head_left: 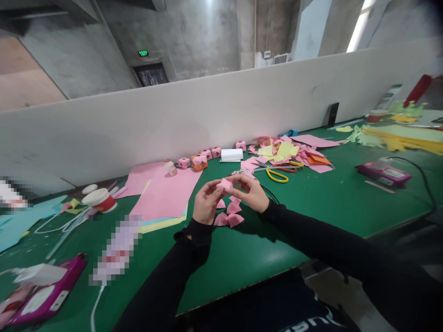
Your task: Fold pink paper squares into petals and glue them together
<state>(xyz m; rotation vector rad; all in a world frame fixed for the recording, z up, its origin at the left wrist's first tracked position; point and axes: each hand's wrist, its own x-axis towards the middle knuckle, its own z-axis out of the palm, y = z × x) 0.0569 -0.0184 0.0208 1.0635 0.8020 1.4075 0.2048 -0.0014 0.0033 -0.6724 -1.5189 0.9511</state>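
Both hands pinch one small folded pink paper piece point(226, 185) just above the green table. My left hand point(205, 203) grips its left side between thumb and fingers. On its right side, my right hand point(253, 192) closes thumb and fingertips around it. Several pink folded paper petals point(234, 219) lie on the table directly beneath the hands. Beyond them, finished-looking pink paper shapes point(200, 160) stand in a row near the partition, one over an orange piece. Yellow-handled scissors point(277, 175) rest just past my right hand.
Pink sheets point(166, 193) and a small bottle point(170, 168) lie to the left, near a paper cup point(99, 200). Paper scraps point(280, 150) pile up at the back. Purple power devices point(384, 173) sit at both sides. A white partition point(221, 110) borders the table.
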